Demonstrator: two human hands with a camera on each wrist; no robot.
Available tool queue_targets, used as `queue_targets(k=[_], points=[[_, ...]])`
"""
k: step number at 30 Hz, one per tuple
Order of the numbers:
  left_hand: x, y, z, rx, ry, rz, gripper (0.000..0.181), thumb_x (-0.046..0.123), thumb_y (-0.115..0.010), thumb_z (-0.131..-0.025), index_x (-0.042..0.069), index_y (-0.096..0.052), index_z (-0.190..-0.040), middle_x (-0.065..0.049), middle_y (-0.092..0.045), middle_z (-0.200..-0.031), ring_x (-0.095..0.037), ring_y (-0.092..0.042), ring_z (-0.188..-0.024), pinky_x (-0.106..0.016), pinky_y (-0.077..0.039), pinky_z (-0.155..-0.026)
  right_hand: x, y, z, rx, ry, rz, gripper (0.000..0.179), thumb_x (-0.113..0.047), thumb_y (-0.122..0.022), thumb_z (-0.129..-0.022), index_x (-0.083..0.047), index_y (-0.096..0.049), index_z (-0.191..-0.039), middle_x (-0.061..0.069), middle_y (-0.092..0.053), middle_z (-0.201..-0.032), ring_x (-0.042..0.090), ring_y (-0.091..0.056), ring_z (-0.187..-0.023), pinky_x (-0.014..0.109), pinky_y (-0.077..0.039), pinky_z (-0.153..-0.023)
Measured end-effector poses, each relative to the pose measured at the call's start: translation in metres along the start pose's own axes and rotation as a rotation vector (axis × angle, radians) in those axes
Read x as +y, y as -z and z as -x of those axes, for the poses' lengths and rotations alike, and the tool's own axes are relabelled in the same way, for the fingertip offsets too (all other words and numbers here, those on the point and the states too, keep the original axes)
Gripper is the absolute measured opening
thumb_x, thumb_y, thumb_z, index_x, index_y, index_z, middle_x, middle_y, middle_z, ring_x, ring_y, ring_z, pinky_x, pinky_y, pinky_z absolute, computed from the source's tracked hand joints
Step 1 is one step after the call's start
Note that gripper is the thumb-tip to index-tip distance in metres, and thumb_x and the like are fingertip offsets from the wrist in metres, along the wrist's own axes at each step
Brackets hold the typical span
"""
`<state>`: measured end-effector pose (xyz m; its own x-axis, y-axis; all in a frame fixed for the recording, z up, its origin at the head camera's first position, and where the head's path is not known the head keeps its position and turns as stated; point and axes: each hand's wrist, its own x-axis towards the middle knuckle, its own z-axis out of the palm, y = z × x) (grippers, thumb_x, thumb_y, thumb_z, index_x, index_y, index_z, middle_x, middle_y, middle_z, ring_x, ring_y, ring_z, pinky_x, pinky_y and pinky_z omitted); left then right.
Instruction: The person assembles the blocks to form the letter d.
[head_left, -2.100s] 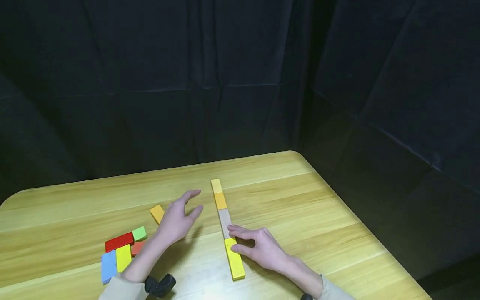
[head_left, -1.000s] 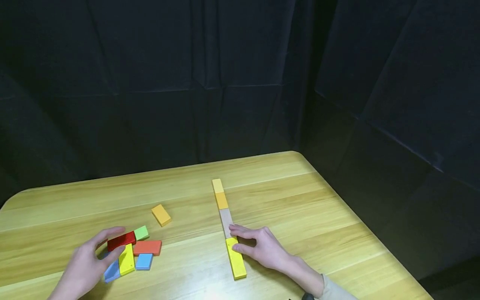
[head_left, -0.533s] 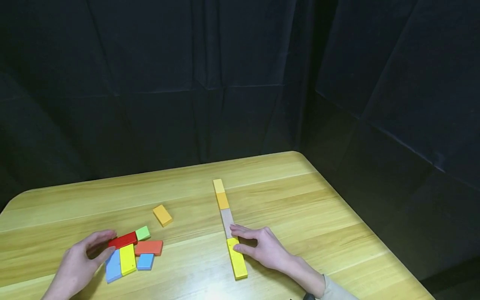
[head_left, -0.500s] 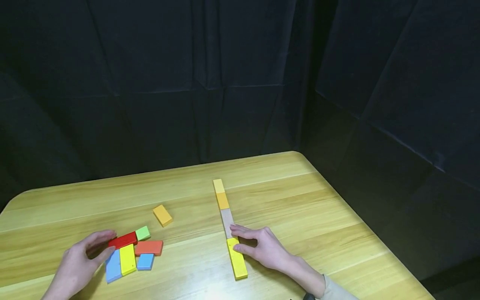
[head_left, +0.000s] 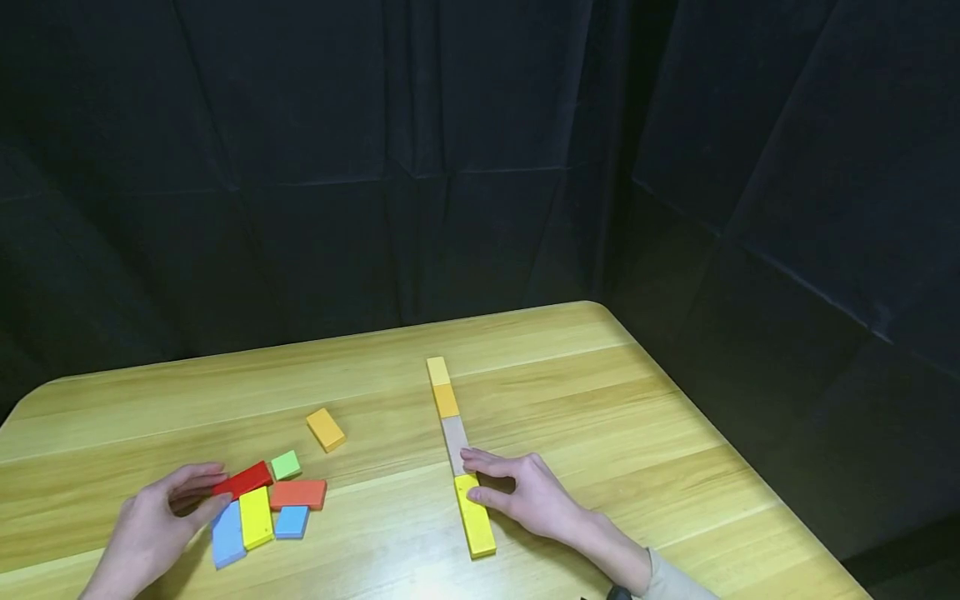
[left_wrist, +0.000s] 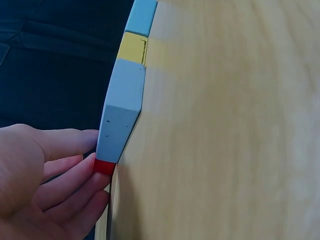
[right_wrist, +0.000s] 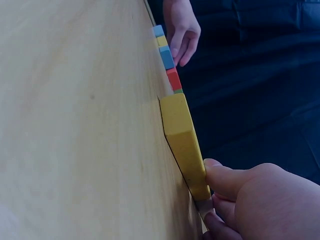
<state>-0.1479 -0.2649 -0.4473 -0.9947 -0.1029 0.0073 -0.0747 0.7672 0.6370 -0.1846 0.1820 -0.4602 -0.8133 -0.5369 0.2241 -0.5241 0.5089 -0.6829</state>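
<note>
My left hand (head_left: pixel 161 517) pinches the left end of a red block (head_left: pixel 247 479), thumb on the near side and fingers beyond it. In the left wrist view the red block (left_wrist: pixel 103 166) is mostly hidden behind a blue block (left_wrist: pixel 117 107). My right hand (head_left: pixel 528 496) rests on a straight row of blocks, its thumb on the long yellow block (head_left: pixel 476 529) and its fingertips on the greyish block (head_left: pixel 453 437). An orange block (head_left: pixel 446 402) and a pale yellow block (head_left: pixel 437 372) continue that row away from me.
Around the red block lie a green block (head_left: pixel 286 465), a coral block (head_left: pixel 300 495), a small blue block (head_left: pixel 292 522) and a yellow block (head_left: pixel 257 517). Another orange block (head_left: pixel 326 430) lies apart. Dark curtains (head_left: pixel 315 250) hang behind the wooden table (head_left: pixel 600 400).
My left hand has moved from mid-table left to the red block and taken hold of it. The red block has shifted slightly left, off the green block. My right hand stays put.
</note>
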Motion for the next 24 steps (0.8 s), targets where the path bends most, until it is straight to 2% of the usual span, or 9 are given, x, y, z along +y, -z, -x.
queue_targets(k=[12,24], points=[[0.0019,0.0014,-0.0008,0.034,0.059,-0.025,0.061,0.013,-0.082,-0.082,-0.008,-0.055,-0.131,-0.028,-0.067,-0.114,-0.038,-0.066,-0.095,-0.052,-0.056,-0.084,-0.0021,0.0018,-0.0002,-0.013,-0.026,-0.014,0.043,-0.033,-0.071,-0.092,-0.01,-0.068,-0.129,-0.006,-0.058,-0.142,0.016,-0.053,-0.132,0.045,-0.043,-0.111],[-0.0006,0.0021,0.0006,0.05,0.064,-0.012,0.059,0.01,-0.08,-0.083,-0.008,-0.054,-0.132,-0.029,-0.066,-0.118,-0.042,-0.064,-0.104,-0.053,-0.055,-0.089,-0.0005,0.0,-0.0001,-0.004,-0.008,0.005,0.043,-0.035,-0.069,-0.094,-0.008,-0.068,-0.128,-0.004,-0.059,-0.141,0.02,-0.055,-0.13,0.047,-0.044,-0.109]])
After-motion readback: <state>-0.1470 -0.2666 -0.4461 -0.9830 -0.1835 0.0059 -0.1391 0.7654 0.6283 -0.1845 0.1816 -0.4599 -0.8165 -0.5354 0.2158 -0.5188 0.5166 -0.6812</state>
